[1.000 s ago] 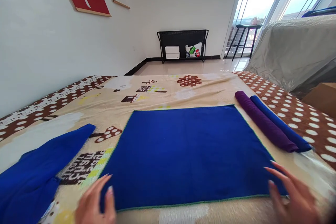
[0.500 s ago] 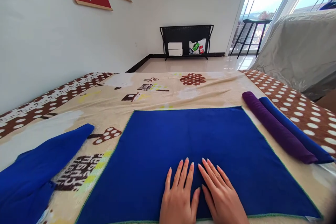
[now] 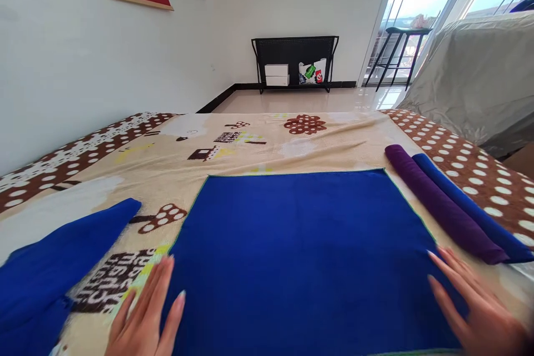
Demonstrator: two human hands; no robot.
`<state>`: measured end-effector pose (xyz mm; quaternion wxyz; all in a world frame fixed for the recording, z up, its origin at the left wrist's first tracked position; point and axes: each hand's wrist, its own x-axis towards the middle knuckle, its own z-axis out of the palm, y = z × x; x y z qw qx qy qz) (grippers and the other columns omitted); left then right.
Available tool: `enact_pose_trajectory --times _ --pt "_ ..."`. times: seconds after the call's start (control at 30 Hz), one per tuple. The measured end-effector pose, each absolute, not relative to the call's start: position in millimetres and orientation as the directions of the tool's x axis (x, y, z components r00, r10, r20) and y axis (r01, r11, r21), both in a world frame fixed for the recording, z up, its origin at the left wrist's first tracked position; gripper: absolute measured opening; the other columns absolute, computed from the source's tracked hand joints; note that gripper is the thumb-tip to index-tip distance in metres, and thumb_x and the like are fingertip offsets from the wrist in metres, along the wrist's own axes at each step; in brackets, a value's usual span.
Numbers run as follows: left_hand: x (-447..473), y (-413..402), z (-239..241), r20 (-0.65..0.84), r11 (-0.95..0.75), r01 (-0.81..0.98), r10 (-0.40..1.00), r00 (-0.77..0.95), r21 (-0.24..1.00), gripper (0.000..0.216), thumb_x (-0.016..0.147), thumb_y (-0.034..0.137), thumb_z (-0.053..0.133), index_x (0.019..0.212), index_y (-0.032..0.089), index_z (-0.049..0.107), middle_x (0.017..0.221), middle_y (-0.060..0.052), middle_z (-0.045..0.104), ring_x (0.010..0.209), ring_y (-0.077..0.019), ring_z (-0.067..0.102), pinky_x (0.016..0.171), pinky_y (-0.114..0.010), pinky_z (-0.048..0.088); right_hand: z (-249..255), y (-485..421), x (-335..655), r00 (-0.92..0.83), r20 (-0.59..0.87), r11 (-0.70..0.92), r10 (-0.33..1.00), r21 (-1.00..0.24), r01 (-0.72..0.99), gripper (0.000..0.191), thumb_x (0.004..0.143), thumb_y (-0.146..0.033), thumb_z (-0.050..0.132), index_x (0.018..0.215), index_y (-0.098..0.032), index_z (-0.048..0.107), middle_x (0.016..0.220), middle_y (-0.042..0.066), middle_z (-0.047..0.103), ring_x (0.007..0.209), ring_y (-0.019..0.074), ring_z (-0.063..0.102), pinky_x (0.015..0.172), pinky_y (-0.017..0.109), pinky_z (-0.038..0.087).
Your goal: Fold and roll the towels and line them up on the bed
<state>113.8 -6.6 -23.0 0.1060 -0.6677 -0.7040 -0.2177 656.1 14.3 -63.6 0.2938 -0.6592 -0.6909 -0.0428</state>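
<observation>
A blue towel with green stitched edges lies spread flat in front of me. At its left edge rests my left hand, fingers stretched out and thumb apart, partly over the patterned blanket. My right hand lies across the towel's right edge, somewhat smeared by motion, its fingers extended and holding nothing. Just beyond it are a purple rolled towel and a blue rolled towel, side by side. Another blue cloth sits crumpled to the left of my left hand.
A beige patterned blanket with brown polka-dot borders covers the bed. Past its far edge stands a black rack against the wall. A stool is by the window, and a grey covered piece of furniture stands at the right.
My hands have moved apart from the towel's near middle, the left to its left edge and the right to its right edge. The view has shifted slightly.
</observation>
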Motion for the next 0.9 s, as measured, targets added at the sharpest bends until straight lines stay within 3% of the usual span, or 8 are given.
enact_pose_trajectory --times 0.1,0.17,0.27,0.4,0.6,0.77,0.9 --pt "169.1 70.8 16.7 0.301 -0.276 0.949 0.927 0.222 0.150 0.061 0.101 0.039 0.032 0.159 0.033 0.015 0.163 0.003 0.029 0.148 -0.0200 0.033 0.123 -0.042 0.025 -14.0 91.4 575.3 -0.196 0.419 0.373 0.887 -0.397 0.839 0.047 0.098 -0.040 0.044 0.142 -0.027 0.051 0.152 0.001 0.046 0.143 0.0249 0.040 0.119 0.048 0.036" --pt "210.3 131.3 29.1 0.189 -0.366 0.914 0.924 0.333 0.178 0.058 0.101 0.032 0.030 0.158 0.022 0.021 0.163 -0.002 0.030 0.150 -0.0184 0.028 0.123 -0.041 0.024 6.2 149.9 517.8 -0.272 0.368 0.433 0.889 -0.484 0.760 0.044 0.099 -0.036 0.043 0.138 -0.020 0.056 0.151 0.004 0.047 0.143 0.0224 0.041 0.119 0.043 0.037" --pt "266.0 204.6 18.3 0.119 -0.255 0.950 0.964 0.236 0.183 0.057 0.097 0.017 0.034 0.153 0.011 0.033 0.162 -0.011 0.029 0.151 -0.0215 0.026 0.123 -0.044 0.021 6.0 216.7 446.6 -0.224 0.359 0.391 0.906 -0.507 0.768 0.043 0.097 -0.022 0.041 0.137 -0.015 0.057 0.148 0.009 0.051 0.144 0.0241 0.039 0.121 0.048 0.030" --pt "299.8 241.0 -24.7 0.133 -0.184 0.963 0.978 0.160 0.195 0.053 0.099 0.018 0.028 0.149 0.006 0.039 0.158 -0.019 0.035 0.148 -0.0265 0.033 0.119 -0.051 0.027 -30.5 248.3 406.6 -0.233 0.302 0.360 0.924 -0.489 0.795 0.043 0.098 -0.017 0.035 0.131 -0.012 0.061 0.141 0.013 0.057 0.138 0.0235 0.048 0.115 0.046 0.039" --pt "214.6 244.9 -46.0 0.156 -0.129 0.976 0.983 0.102 0.174 0.053 0.103 0.042 0.028 0.150 0.020 0.042 0.160 -0.008 0.036 0.149 -0.0219 0.030 0.122 -0.048 0.019 -58.8 263.9 496.6 -0.323 0.270 0.413 0.907 -0.423 0.806 0.040 0.099 -0.034 0.044 0.134 -0.020 0.060 0.146 0.005 0.053 0.141 0.0184 0.044 0.120 0.038 0.031" --pt "101.1 247.4 -41.8 0.120 0.108 0.985 0.985 -0.124 0.137 0.061 0.101 0.049 0.025 0.153 0.020 0.037 0.162 -0.008 0.030 0.150 -0.0276 0.026 0.120 -0.057 0.020 -69.6 277.4 629.0 -0.093 0.259 0.196 0.961 -0.407 0.892 0.049 0.098 -0.040 0.041 0.134 -0.013 0.059 0.144 0.015 0.054 0.140 0.0287 0.044 0.119 0.051 0.031" --pt "69.4 246.9 -47.7 0.124 0.203 0.971 0.968 -0.219 0.126 0.070 0.098 0.058 0.024 0.154 0.019 0.033 0.163 -0.009 0.028 0.151 -0.0306 0.025 0.119 -0.060 0.021 -78.9 276.5 677.5 0.024 0.268 0.087 0.963 -0.394 0.915 0.050 0.097 -0.042 0.040 0.131 -0.013 0.061 0.141 0.016 0.057 0.137 0.0300 0.048 0.116 0.051 0.035"
